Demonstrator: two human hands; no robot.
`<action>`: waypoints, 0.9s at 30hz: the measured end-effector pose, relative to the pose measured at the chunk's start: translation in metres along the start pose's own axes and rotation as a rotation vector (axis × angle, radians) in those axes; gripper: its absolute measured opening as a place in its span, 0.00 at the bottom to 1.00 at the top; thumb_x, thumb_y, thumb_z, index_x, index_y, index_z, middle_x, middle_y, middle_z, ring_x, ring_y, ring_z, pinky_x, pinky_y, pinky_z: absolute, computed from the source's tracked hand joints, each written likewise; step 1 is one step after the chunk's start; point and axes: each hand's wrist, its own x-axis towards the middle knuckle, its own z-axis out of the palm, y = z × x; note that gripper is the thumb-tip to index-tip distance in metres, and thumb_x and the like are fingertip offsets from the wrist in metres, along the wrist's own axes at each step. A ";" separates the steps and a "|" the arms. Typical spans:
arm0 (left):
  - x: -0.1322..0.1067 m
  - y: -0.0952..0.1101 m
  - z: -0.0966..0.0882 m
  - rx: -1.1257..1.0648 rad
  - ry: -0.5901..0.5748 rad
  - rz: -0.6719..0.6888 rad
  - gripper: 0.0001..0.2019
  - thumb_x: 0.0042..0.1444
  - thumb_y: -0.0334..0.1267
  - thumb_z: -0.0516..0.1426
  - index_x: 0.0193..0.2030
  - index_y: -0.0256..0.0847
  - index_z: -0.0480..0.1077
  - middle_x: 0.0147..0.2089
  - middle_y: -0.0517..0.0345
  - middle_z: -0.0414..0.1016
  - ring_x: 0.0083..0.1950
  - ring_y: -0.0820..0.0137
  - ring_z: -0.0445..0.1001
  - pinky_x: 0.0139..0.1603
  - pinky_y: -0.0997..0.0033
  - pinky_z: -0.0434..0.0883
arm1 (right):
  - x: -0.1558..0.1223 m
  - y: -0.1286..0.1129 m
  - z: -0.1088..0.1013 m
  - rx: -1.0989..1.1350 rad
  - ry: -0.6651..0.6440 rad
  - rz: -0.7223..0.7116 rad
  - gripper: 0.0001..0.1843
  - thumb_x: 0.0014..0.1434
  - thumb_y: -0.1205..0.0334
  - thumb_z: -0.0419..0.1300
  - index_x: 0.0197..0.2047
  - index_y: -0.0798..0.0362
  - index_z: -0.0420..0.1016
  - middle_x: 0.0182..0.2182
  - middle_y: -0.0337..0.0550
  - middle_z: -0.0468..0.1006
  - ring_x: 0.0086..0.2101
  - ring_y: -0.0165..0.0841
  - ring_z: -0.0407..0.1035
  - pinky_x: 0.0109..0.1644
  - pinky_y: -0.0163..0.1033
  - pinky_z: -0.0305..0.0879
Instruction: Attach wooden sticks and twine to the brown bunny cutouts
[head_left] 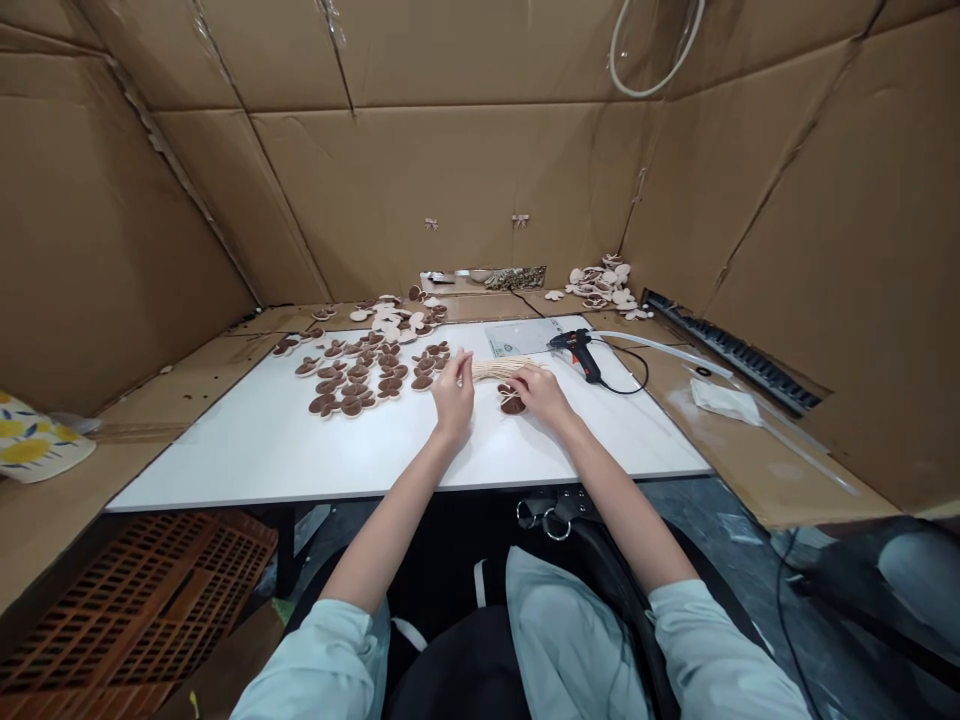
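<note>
My left hand [453, 398] is raised over the white board, thumb and fingertips pinched together at the left end of a bundle of cream cords [496, 369]. Whatever sits in that pinch is too small to make out. My right hand [543, 394] lies lower at the bundle's right end, its fingers closed on a thin cream cord above a brown animal-head-shaped piece [513, 405]. That piece rests on the board with pale cord across it, partly covered by my fingers. Many similar brown pieces [358, 373] with pale rims are spread to the left.
A black glue gun [577, 352] lies to the right, its cable [637, 385] looping beside it. Behind the cords is a clear sheet [517, 338]. Pale pieces [604, 285] are heaped at the back right. Cardboard walls [450, 160] enclose the white board [247, 455]. An orange crate [150, 600] stands below left.
</note>
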 end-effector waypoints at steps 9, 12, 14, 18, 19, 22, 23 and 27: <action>0.027 -0.006 -0.017 -0.520 0.159 -0.464 0.05 0.53 0.36 0.53 0.34 0.39 0.68 0.37 0.55 0.74 0.45 0.71 0.72 0.47 0.70 0.68 | -0.001 0.002 0.000 0.025 0.020 0.004 0.08 0.55 0.69 0.53 0.29 0.55 0.73 0.31 0.44 0.75 0.33 0.32 0.67 0.40 0.37 0.60; 0.048 -0.005 -0.042 -0.910 0.127 -0.670 0.10 0.58 0.31 0.46 0.31 0.39 0.67 0.30 0.59 0.73 0.37 0.77 0.73 0.38 0.78 0.71 | -0.001 0.001 0.000 0.018 0.010 0.008 0.08 0.55 0.69 0.53 0.29 0.55 0.73 0.30 0.45 0.75 0.33 0.32 0.67 0.41 0.37 0.59; 0.060 -0.003 -0.063 -1.014 0.059 -0.739 0.13 0.59 0.28 0.44 0.28 0.40 0.66 0.25 0.62 0.71 0.26 0.82 0.70 0.27 0.85 0.68 | -0.001 0.000 -0.001 0.019 0.009 0.004 0.08 0.56 0.69 0.53 0.29 0.55 0.73 0.30 0.44 0.75 0.33 0.32 0.67 0.41 0.37 0.59; 0.074 0.003 -0.089 -1.098 -0.180 -0.801 0.11 0.58 0.31 0.47 0.28 0.39 0.67 0.16 0.67 0.63 0.11 0.86 0.50 0.10 0.86 0.54 | -0.001 -0.001 -0.001 0.022 0.002 0.011 0.09 0.55 0.69 0.52 0.29 0.55 0.73 0.30 0.45 0.75 0.34 0.32 0.67 0.41 0.37 0.59; 0.076 0.005 -0.090 -1.091 -0.219 -0.825 0.11 0.58 0.32 0.48 0.27 0.39 0.67 0.16 0.68 0.62 0.10 0.86 0.48 0.09 0.87 0.52 | -0.001 -0.001 -0.002 0.026 -0.002 0.019 0.08 0.55 0.69 0.53 0.29 0.55 0.73 0.31 0.45 0.75 0.34 0.32 0.67 0.41 0.37 0.59; 0.079 0.005 -0.080 -0.984 -0.269 -0.895 0.06 0.53 0.30 0.53 0.26 0.36 0.67 0.18 0.66 0.65 0.11 0.88 0.51 0.11 0.88 0.54 | 0.000 -0.001 -0.002 0.065 -0.013 0.071 0.08 0.54 0.68 0.54 0.27 0.55 0.73 0.30 0.45 0.76 0.33 0.32 0.67 0.40 0.37 0.59; 0.079 0.003 -0.075 -0.921 -0.266 -0.914 0.04 0.51 0.28 0.55 0.27 0.35 0.67 0.19 0.65 0.67 0.12 0.87 0.54 0.12 0.88 0.56 | 0.000 0.000 -0.001 0.098 -0.019 0.103 0.08 0.53 0.68 0.54 0.26 0.55 0.73 0.29 0.44 0.76 0.32 0.32 0.67 0.40 0.37 0.59; 0.077 -0.010 -0.048 -0.700 -0.266 -0.945 0.01 0.45 0.27 0.57 0.26 0.34 0.68 0.22 0.60 0.72 0.17 0.83 0.64 0.19 0.84 0.66 | 0.002 0.000 0.000 0.382 -0.154 0.289 0.07 0.50 0.68 0.56 0.24 0.57 0.73 0.18 0.38 0.71 0.21 0.27 0.64 0.29 0.34 0.59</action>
